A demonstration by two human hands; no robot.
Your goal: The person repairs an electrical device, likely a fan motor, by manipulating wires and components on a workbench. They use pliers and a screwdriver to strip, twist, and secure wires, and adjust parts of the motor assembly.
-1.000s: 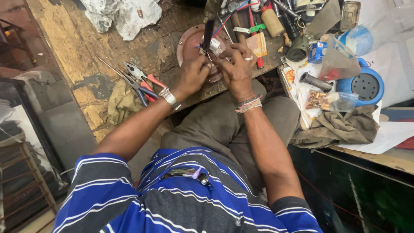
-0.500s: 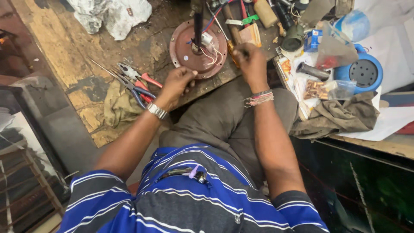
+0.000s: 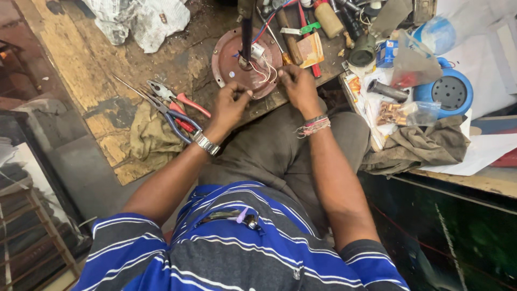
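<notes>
With the left hand point(image 3: 230, 105) pinched on a thin wire at the round reddish motor plate point(image 3: 226, 54) and the right hand's point(image 3: 297, 86) fingers closed at its near-right edge, the work seems to call for a steady plate and a gentle pull, sparing the white leads point(image 3: 265, 70).

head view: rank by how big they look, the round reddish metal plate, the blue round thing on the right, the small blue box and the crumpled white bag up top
1. crumpled white bag
2. round reddish metal plate
3. blue round thing, though partly hidden, so its place against the plate is unsure
4. small blue box
</notes>
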